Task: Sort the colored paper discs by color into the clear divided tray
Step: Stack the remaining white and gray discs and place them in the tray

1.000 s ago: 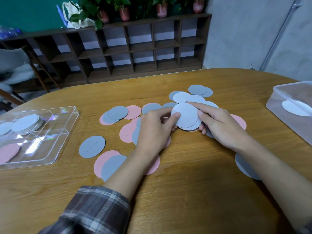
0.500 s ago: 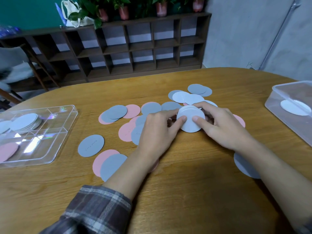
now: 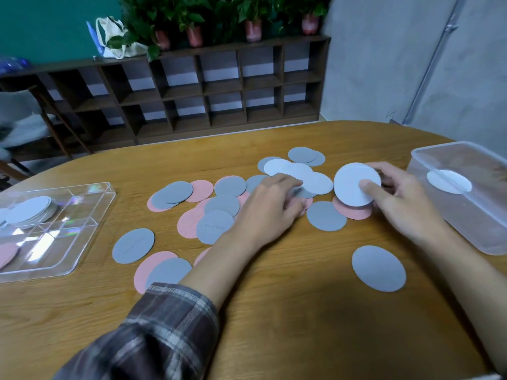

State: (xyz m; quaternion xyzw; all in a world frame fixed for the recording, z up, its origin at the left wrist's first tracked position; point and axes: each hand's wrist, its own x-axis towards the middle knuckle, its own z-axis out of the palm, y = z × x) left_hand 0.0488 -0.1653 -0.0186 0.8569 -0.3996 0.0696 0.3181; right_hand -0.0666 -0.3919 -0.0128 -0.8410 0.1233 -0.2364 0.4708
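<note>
1. the right hand point(image 3: 397, 198) pinches a small stack of white discs point(image 3: 354, 183), thumb across the front and fingers behind. the stack is tilted up toward the camera, over a pink disc point(image 3: 354, 213).
2. the left hand point(image 3: 271, 204) lies on the middle of the loose discs point(image 3: 219, 207), fingers curled down onto a white one and a grey one. can't tell if it actually grips anything.
3. the loose discs are grey, pink and white, overlapping across the middle of the counter point(image 3: 274, 311). one grey disc point(image 3: 378, 267) lies alone, near the right forearm.
4. the clear divided tray point(image 3: 68, 242) sits at the left edge, well apart from the pile. it has a stack of white discs point(image 3: 30, 211) in a back compartment and a pink one point(image 3: 6, 253) in the front-left compartment.
5. a clear tub point(image 3: 466, 215) sits at the right, just beside the right hand, with a white disc point(image 3: 450, 181) in it.
</note>
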